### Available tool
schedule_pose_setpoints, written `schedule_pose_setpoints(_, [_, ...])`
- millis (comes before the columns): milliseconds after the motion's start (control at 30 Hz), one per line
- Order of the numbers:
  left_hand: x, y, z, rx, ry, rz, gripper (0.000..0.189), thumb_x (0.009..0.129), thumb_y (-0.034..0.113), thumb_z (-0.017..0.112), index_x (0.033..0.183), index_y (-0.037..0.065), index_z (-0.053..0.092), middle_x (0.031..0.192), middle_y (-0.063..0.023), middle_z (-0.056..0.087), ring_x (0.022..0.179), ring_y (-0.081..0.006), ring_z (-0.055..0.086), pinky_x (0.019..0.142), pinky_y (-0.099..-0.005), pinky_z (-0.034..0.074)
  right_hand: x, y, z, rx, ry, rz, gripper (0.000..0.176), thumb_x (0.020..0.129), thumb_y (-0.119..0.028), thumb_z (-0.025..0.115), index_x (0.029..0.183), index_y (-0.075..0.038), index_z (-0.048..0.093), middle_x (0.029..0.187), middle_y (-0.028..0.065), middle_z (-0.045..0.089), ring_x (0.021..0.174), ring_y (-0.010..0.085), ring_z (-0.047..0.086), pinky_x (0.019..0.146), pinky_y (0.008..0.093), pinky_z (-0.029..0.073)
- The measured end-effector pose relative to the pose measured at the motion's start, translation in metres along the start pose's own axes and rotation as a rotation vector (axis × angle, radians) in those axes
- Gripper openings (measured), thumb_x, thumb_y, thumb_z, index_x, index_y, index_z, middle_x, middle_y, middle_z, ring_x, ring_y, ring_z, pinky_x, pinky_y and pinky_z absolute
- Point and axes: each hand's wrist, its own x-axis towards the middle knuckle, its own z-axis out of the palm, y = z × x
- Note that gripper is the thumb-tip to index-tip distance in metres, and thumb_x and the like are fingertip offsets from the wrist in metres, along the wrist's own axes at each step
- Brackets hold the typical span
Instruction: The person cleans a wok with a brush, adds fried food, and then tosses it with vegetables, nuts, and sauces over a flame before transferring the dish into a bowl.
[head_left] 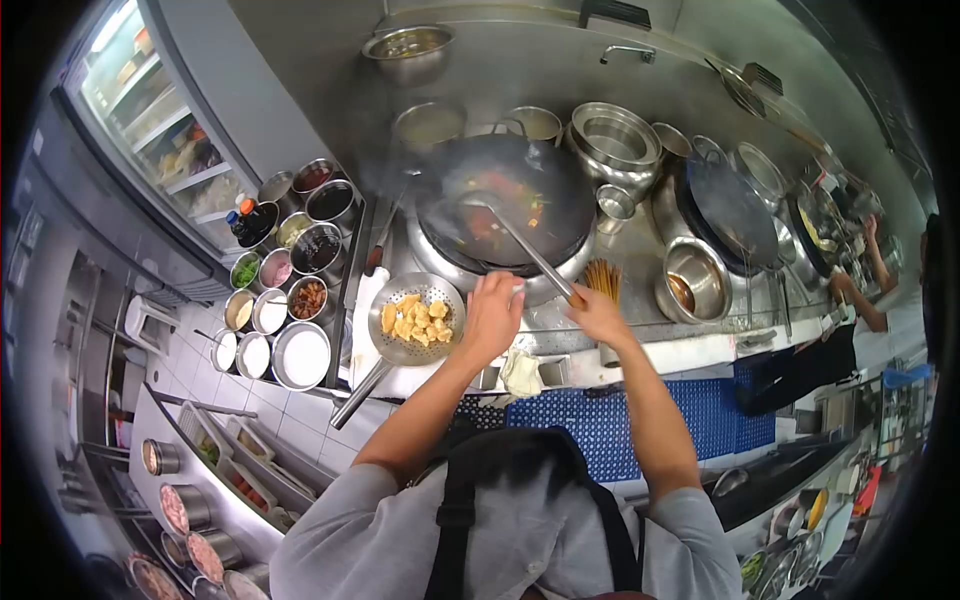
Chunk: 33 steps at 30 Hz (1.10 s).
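Observation:
My right hand [600, 317] is closed round the wooden end of a long-handled ladle [528, 247]. The ladle's bowl rests among chopped red, green and yellow food [510, 210] in a big dark wok [567, 190]. Steam blurs the contents. At the wok's near edge, my left hand [492, 312] has its fingers curled over the rim, with a bit of white by the fingertips; the exact grip is partly hidden. Just left of that hand, a perforated strainer [388, 350] holds golden fried pieces [415, 320], its handle pointing toward me.
Several metal pots of sauces and ingredients [303, 355] stand at the left. A folded cloth [521, 373] lies on the counter's front edge. Right of the wok are a bamboo brush [603, 283], a steel bowl [693, 280] and a second wok [730, 210]. Another person [880, 345] works far right.

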Motion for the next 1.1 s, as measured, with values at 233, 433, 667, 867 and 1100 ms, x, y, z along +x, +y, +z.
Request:
schedule_pose_setpoints(233, [0.05, -0.035, 0.07, 0.418, -0.165, -0.191, 0.025, 0.097, 0.027, 0.054, 0.098, 0.005, 0.066, 0.11, -0.0155, 0.065, 0.109, -0.0359, 0.058, 0.091, -0.0548, 0.044, 0.006, 0.029, -0.047, -0.032, 0.241, -0.141, 0.051, 0.085, -0.019, 0.066, 0.134, -0.007, 0.059, 0.103, 0.0278, 0.068, 0.099, 0.0443, 0.065, 0.088, 0.0459, 0.051])
schedule_pose_setpoints(433, [0.041, -0.044, 0.082, 0.455, -0.087, -0.132, 0.025, 0.098, 0.026, 0.055, 0.09, 0.005, 0.066, 0.094, -0.0122, 0.069, 0.101, -0.0366, 0.06, 0.083, -0.0538, 0.046, 0.051, 0.097, -0.074, 0.202, 0.272, -0.14, 0.049, 0.087, -0.018, 0.067, 0.132, -0.001, 0.058, 0.095, 0.0232, 0.07, 0.078, 0.0331, 0.07, 0.066, 0.0403, 0.054])
schedule_pose_setpoints(667, [0.047, -0.03, 0.084, 0.37, -0.185, -0.281, 0.016, 0.094, 0.019, 0.059, 0.097, 0.005, 0.067, 0.101, -0.0139, 0.068, 0.104, -0.0328, 0.057, 0.087, -0.0503, 0.044, 0.13, 0.151, -0.125, 0.284, 0.419, 0.024, 0.026, 0.088, -0.015, 0.063, 0.108, 0.003, 0.062, 0.075, 0.0163, 0.063, 0.057, 0.0264, 0.062, 0.052, 0.039, 0.049])
schedule_pose_setpoints(867, [0.029, 0.004, 0.052, 0.122, 0.113, -0.106, 0.024, 0.087, 0.006, 0.066, 0.111, 0.003, 0.069, 0.116, -0.0197, 0.066, 0.113, -0.0377, 0.059, 0.098, -0.0465, 0.046, 0.241, 0.179, -0.188, -0.084, 0.502, 0.169, 0.036, 0.08, -0.016, 0.065, 0.11, 0.004, 0.064, 0.104, 0.0268, 0.069, 0.101, 0.0424, 0.066, 0.089, 0.047, 0.052])
schedule_pose_setpoints(1100, [-0.073, 0.022, -0.017, 0.071, 0.197, -0.504, 0.023, 0.085, 0.003, 0.069, 0.108, 0.004, 0.07, 0.121, -0.0179, 0.064, 0.113, -0.0336, 0.062, 0.091, -0.0419, 0.052, 0.272, 0.182, -0.234, -0.315, 0.39, 0.177, 0.038, 0.081, -0.013, 0.065, 0.117, -0.001, 0.064, 0.112, 0.0244, 0.067, 0.106, 0.0397, 0.065, 0.089, 0.0491, 0.052])
